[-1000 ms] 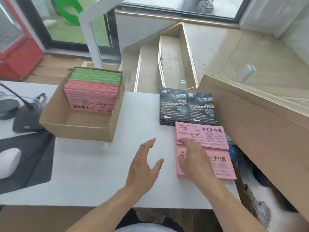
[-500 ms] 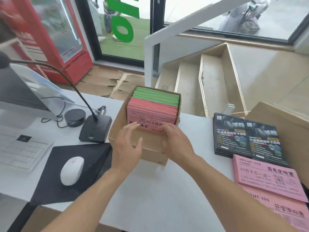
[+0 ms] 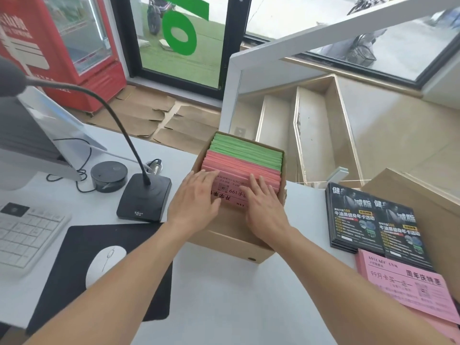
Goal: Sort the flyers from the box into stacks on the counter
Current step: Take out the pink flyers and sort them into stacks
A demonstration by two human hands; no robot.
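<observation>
Both hands are laid in the box (image 3: 231, 241), on the front pink flyers (image 3: 239, 175). Left hand (image 3: 196, 200) and right hand (image 3: 265, 207) fingers are straight, slightly apart, nothing clamped. Green flyers (image 3: 249, 151) are stood behind. 2 black stacks (image 3: 373, 220) and pink stacks (image 3: 408, 290) are laid on the counter (image 3: 224, 307) at right.

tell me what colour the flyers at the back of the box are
Green flyers, behind the pink ones, seen in the head view.

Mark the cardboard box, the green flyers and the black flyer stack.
cardboard box (image 3: 231, 241): head view, bare front wall.
green flyers (image 3: 246, 151): head view, top edges at the back of the box.
black flyer stack (image 3: 353, 220): head view, top cover.
</observation>
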